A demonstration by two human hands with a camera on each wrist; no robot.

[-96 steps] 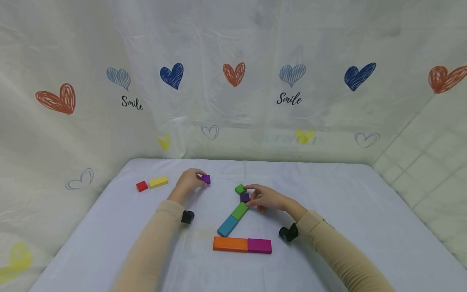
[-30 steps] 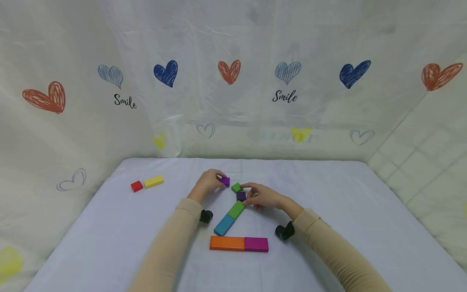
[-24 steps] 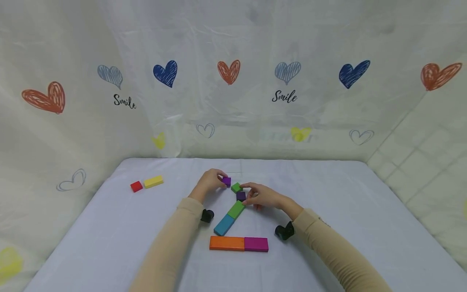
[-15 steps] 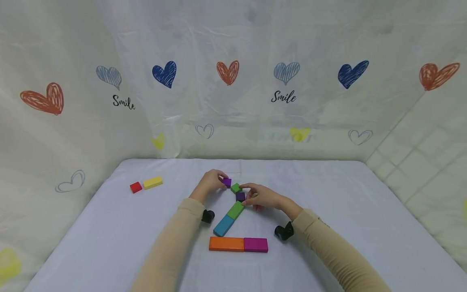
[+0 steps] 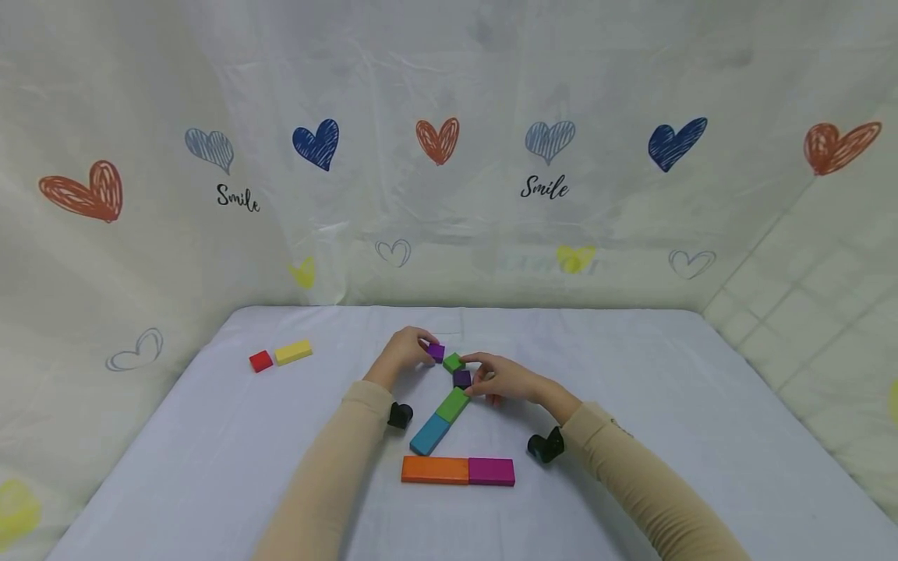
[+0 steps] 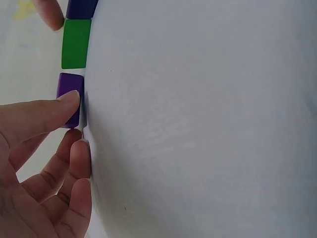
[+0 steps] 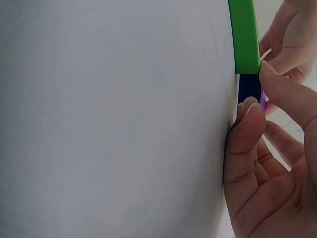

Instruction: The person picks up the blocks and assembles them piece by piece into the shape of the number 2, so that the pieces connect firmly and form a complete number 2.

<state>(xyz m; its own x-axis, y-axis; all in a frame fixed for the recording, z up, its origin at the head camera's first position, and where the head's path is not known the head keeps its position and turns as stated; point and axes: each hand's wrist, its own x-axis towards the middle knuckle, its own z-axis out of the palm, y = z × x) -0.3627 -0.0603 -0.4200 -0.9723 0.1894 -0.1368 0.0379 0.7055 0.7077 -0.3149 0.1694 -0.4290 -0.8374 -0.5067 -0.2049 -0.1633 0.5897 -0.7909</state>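
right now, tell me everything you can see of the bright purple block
The bright purple block is small, straight-edged and plain, its material perhaps painted wood. The left grip pinches it, thumb across one face. It's just left of the small green block, a thin gap between them; contact with the table is unclear.

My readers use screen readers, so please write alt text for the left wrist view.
The left hand pinches a small purple block, with a narrow gap before a green block on a white cloth. Beyond, cut off by the frame, are a dark block and a fingertip of the right hand.
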